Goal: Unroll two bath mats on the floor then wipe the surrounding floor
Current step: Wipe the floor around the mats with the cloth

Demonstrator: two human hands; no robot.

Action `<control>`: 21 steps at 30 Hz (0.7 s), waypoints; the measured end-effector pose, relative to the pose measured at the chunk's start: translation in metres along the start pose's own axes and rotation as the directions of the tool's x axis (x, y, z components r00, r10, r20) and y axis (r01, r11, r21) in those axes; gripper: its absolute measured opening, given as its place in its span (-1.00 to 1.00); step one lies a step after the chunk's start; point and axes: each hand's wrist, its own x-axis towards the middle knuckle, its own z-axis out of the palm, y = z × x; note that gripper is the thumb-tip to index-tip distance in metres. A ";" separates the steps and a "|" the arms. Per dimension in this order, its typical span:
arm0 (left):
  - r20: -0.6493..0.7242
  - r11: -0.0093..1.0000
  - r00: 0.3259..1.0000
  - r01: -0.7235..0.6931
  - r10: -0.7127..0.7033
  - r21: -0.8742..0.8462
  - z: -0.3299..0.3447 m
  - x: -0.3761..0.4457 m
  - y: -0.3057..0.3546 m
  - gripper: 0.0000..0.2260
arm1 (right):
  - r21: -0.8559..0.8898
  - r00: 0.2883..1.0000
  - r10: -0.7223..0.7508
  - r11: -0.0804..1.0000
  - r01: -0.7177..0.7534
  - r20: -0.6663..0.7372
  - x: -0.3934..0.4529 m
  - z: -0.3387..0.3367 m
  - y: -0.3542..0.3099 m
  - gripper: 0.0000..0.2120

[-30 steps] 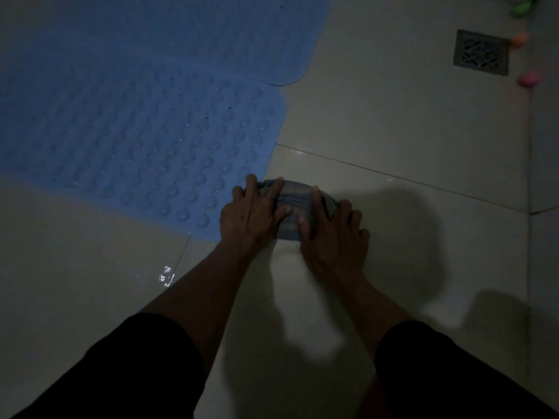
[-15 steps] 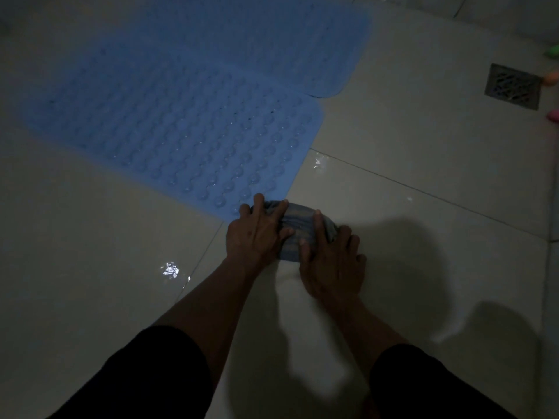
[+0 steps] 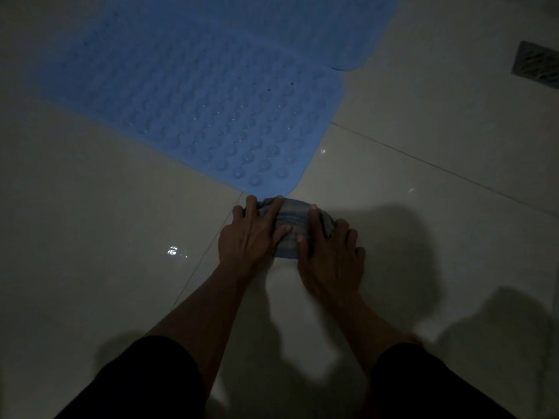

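Cloth [image 3: 290, 228] pressed flat to the floor [image 3: 90, 237] under left hand [image 3: 252, 237] and right hand [image 3: 329, 258], fingers spread. Now touching the near corner of the front blue mat [image 3: 211, 116], closer than before; second mat [image 3: 272, 25] unrolled behind it.

Two blue bath mats [image 3: 211, 95], one cloth [image 3: 295, 220], two hands [image 3: 252, 237], one floor drain [image 3: 537, 66]

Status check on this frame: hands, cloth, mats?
Left hand and right hand flat on the cloth, pressing it to the floor. Both blue mats unrolled. Cloth at near mat corner. Nothing blocking.
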 end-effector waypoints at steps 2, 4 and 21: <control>0.000 0.998 0.999 0.053 -0.053 -0.024 0.005 -0.017 -0.013 -0.44 | -0.025 0.997 -0.078 0.997 0.078 0.000 -0.008 0.003 -0.007 -0.40; -0.018 0.991 0.993 0.120 -0.121 -0.051 0.008 -0.032 -0.027 -0.44 | -0.042 0.982 -0.186 0.982 0.185 -0.012 -0.010 0.004 -0.014 -0.41; -0.048 0.821 0.830 0.539 -0.556 -0.189 -0.002 -0.011 -0.115 -0.48 | -0.235 0.687 -0.726 0.674 0.701 -0.033 0.091 0.029 -0.122 -0.50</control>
